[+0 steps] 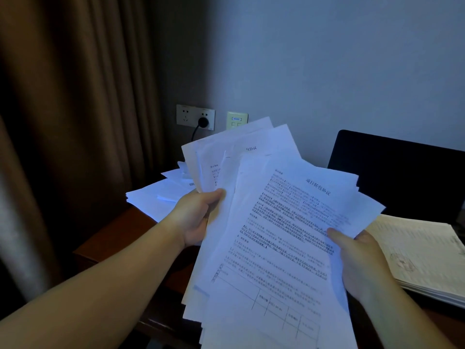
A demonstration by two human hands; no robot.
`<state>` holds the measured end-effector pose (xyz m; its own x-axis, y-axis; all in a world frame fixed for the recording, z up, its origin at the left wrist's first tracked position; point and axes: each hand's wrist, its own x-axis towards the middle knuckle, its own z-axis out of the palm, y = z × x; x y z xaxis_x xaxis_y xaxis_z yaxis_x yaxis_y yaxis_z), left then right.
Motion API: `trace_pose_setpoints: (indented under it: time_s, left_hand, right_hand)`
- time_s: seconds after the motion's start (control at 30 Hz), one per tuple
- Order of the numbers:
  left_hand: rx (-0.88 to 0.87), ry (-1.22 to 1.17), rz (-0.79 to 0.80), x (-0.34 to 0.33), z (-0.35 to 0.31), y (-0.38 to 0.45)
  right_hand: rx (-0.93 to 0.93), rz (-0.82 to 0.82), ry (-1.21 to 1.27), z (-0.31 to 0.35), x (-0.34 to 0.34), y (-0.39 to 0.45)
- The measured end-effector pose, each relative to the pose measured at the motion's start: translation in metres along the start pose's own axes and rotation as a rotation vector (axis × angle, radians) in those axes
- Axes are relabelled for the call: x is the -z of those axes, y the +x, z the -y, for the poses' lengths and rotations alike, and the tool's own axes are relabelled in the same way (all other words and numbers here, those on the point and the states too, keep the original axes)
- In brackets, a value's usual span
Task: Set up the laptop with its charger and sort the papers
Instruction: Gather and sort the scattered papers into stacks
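A person stands at a dark wooden desk (pixel 110 238) in a dim room, holding a fanned sheaf of printed papers (pixel 271 248) up over it with both hands. The left hand (pixel 198 217) grips the sheaf at its left edge, thumb lying across the front of the sheets and fingers curled out of sight behind them. The right hand (pixel 357 260) pinches the right edge of the top sheet, thumb pressed on the printed face, the other fingers hidden under the paper. The top sheet carries a heading, dense lines of text and a ruled table near its lower end; the sheets behind it splay upward and to the left.

A laptop (pixel 402 177) stands open at the back right of the desk, its screen dark, partly hidden by the held sheets. A black plug (pixel 202 122) sits in the right side of a double wall socket (pixel 195 115), and its cord (pixel 195 133) drops behind the papers; where it ends cannot be seen. A small pale wall plate (pixel 237 120) is just right of the socket.

More white sheets (pixel 156 197) lie loosely spread on the desk's far left corner. A thicker stack (pixel 422 255) of yellowish printed pages lies on the desk at right, in front of the laptop. Brown curtains (pixel 75 109) hang along the left.
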<state>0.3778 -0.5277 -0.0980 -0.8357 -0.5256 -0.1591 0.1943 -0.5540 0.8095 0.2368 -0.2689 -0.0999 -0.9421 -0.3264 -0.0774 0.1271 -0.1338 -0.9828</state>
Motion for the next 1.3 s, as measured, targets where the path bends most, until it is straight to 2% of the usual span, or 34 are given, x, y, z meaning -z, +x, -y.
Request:
trace_pose_setpoints:
  time_s: [0.23, 0.43, 0.6, 0.8, 0.93, 1.0, 1.13, 1.23, 1.3]
  left_hand:
    - [-0.005, 0.052, -0.073, -0.003, 0.01, 0.005]
    - [0.006, 0.099, -0.184, -0.002, 0.014, 0.012]
    - [-0.036, 0.157, -0.221, 0.001, 0.009, 0.014]
    - [-0.003, 0.066, -0.209, 0.004, 0.001, 0.014]
    - [-0.02, -0.025, -0.205, 0.006, -0.008, 0.015]
    - [-0.033, -0.024, -0.232, 0.008, -0.011, 0.016]
    - [-0.041, 0.051, -0.29, 0.01, -0.014, 0.016]
    - [-0.042, 0.057, -0.317, 0.01, -0.015, 0.016]
    - [-0.049, 0.047, -0.305, 0.011, -0.016, 0.016]
  right_hand:
    - [-0.079, 0.048, 0.012, -0.005, -0.01, -0.002]
    - [-0.067, -0.095, -0.001, -0.008, -0.014, 0.005]
    - [-0.066, -0.152, 0.048, -0.009, -0.014, 0.013]
    - [-0.023, -0.22, -0.016, -0.008, -0.022, 0.016]
    - [-0.013, -0.261, 0.065, -0.007, -0.027, 0.021]
    - [-0.05, -0.231, 0.111, -0.009, -0.032, 0.023]
    - [-0.199, -0.059, 0.187, -0.01, -0.044, 0.02]
    - [-0.29, 0.047, 0.179, -0.012, -0.047, 0.015]
    - [-0.302, 0.063, 0.139, -0.014, -0.046, 0.012]
